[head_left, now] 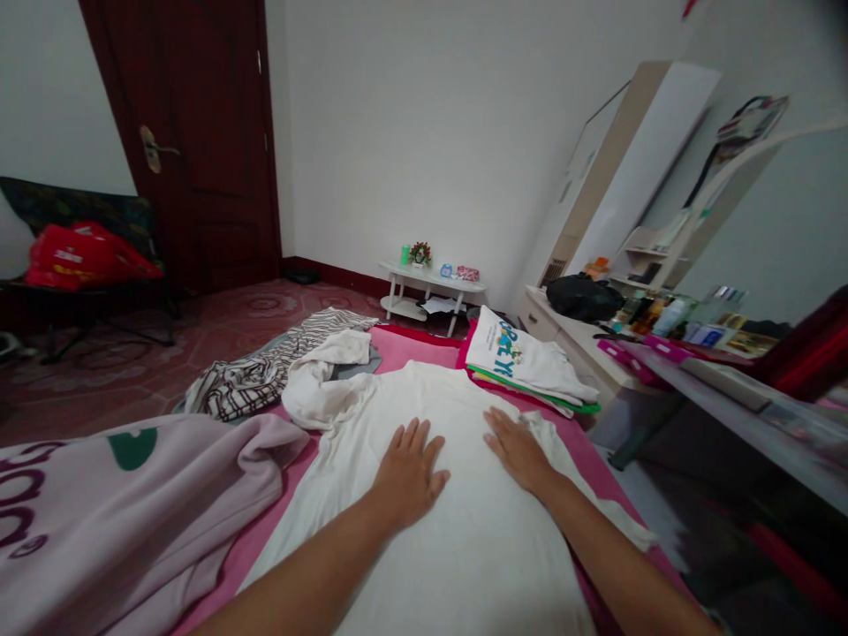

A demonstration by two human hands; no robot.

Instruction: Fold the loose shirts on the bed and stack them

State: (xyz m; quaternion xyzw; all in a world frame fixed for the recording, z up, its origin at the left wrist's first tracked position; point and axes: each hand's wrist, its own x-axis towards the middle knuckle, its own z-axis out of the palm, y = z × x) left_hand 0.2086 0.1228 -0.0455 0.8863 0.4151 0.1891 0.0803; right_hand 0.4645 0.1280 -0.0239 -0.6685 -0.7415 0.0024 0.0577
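Note:
A white shirt [457, 530] lies spread out on a pink cover [424, 345], its collar end pointing away from me. My left hand [409, 473] rests on the left half of the shirt, palm down with the fingers spread. On the right half, my right hand [517, 449] also lies flat, fingers stretched forward. Neither hand grips anything. Past the shirt's right shoulder sits a stack of folded clothes [530, 360], a white printed one on top. A crumpled white garment [324, 384] lies by the left shoulder.
A lilac sweatshirt [165, 512] and a striped garment [265, 371] lie at the left. A low white table [434, 280] stands by the far wall. To the right are a dresser [583, 340] with bottles and a black bag [583, 296]. A red bag [86, 256] rests on a chair.

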